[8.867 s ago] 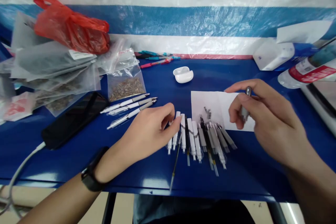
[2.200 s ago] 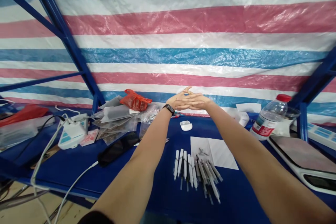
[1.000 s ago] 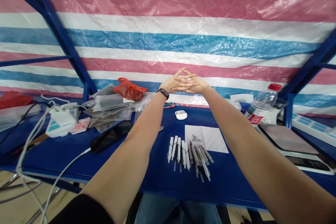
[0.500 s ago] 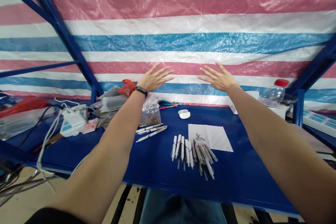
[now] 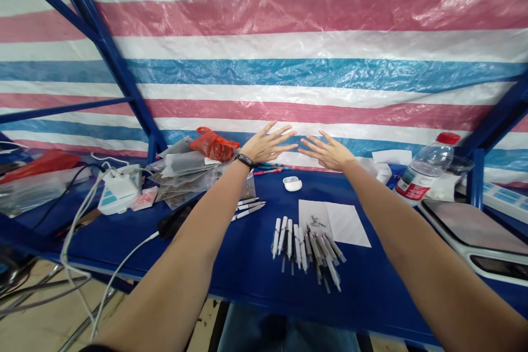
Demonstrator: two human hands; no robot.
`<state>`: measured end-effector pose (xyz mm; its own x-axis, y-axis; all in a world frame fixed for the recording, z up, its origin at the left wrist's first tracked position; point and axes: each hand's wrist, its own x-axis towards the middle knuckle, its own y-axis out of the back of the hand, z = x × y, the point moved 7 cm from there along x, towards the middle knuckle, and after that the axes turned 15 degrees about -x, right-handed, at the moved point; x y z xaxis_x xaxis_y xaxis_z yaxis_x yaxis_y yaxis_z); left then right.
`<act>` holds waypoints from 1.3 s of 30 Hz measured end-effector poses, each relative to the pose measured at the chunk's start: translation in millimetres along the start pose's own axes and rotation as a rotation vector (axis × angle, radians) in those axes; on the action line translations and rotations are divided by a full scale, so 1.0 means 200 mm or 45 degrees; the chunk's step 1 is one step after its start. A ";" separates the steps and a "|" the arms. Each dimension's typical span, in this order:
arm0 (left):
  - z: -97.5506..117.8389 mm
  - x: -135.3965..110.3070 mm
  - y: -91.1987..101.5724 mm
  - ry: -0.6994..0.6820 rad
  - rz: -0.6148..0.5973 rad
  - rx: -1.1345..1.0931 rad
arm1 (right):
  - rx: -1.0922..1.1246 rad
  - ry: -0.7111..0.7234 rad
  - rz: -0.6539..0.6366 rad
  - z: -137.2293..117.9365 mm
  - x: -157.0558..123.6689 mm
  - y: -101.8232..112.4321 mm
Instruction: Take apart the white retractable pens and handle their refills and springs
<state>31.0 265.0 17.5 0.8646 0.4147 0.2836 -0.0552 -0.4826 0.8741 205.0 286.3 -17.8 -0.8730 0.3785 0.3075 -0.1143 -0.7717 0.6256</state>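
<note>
Your left hand (image 5: 268, 144) and right hand (image 5: 328, 153) are apart, both open with fingers spread, raised above the far edge of the blue table (image 5: 231, 264) against the striped tarpaulin (image 5: 313, 74). They hold nothing. A black wristband (image 5: 245, 160) sits on your left wrist.

The white pen parts (image 5: 305, 250) lie on the table below your hands in a tight fan, tips toward you, probably grouped so they stay together and within easy reach. Just behind them, a white paper sheet (image 5: 346, 224) carries small metal pieces (image 5: 317, 221), likely placed there so such tiny bits stand out and don't get lost on the blue surface. To the left of the fan, a few white pens (image 5: 247, 208) lie roughly parallel, apparently kept apart from the loose parts. The earbud case (image 5: 292, 183), clear plastic bags (image 5: 185, 179) and plastic bottle (image 5: 424, 168) sit farther out, seemingly kept clear of your central working area.
</note>
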 end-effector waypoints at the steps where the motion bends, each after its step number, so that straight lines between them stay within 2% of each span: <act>1: 0.03 -0.04 0.00 0.013 0.029 0.003 | -0.003 -0.002 0.003 -0.02 -0.02 0.00; 6: 0.20 -0.26 0.02 0.214 0.198 -0.042 | -0.094 -0.139 0.071 -0.13 -0.15 0.04; 8: 0.30 -0.35 0.00 0.207 0.082 -0.146 | -0.133 -0.212 0.111 -0.16 -0.22 0.07; 10: 0.40 -0.44 -0.03 0.134 -0.116 -0.275 | -0.149 -0.306 0.137 -0.17 -0.29 0.11; 13: 0.45 -0.57 -0.07 0.208 -0.333 -0.381 | -0.198 -0.495 0.201 -0.15 -0.38 0.18; 15: 0.45 -0.62 -0.08 0.294 -0.422 -0.397 | -0.219 -0.647 0.312 -0.14 -0.42 0.25; 18: 0.46 -0.64 -0.10 0.391 -0.464 -0.458 | -0.209 -0.806 0.442 -0.16 -0.45 0.34; 21: 0.45 -0.62 -0.12 0.542 -0.424 -0.490 | -0.192 -0.807 0.444 -0.21 -0.43 0.40; 24: 0.45 -0.57 -0.13 0.623 -0.265 -0.506 | -0.083 -0.780 0.426 -0.26 -0.38 0.44; 28: 0.50 -0.46 -0.03 0.447 0.222 -0.391 | 0.103 -0.779 0.427 -0.34 -0.31 0.52; 31: 0.53 -0.42 0.00 0.381 0.457 -0.355 | 0.222 -0.856 0.405 -0.37 -0.28 0.56; 35: 0.57 -0.42 0.00 0.367 0.631 -0.535 | 0.319 -0.900 0.361 -0.37 -0.30 0.53; 39: 0.60 -0.42 -0.04 0.332 0.653 -0.742 | 0.318 -0.983 0.346 -0.30 -0.38 0.44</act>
<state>18.3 141.5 -60.8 0.5213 0.4518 0.7240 -0.7253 -0.2125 0.6549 232.0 158.8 -28.6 -0.2766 0.5089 0.8151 0.2394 -0.7850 0.5714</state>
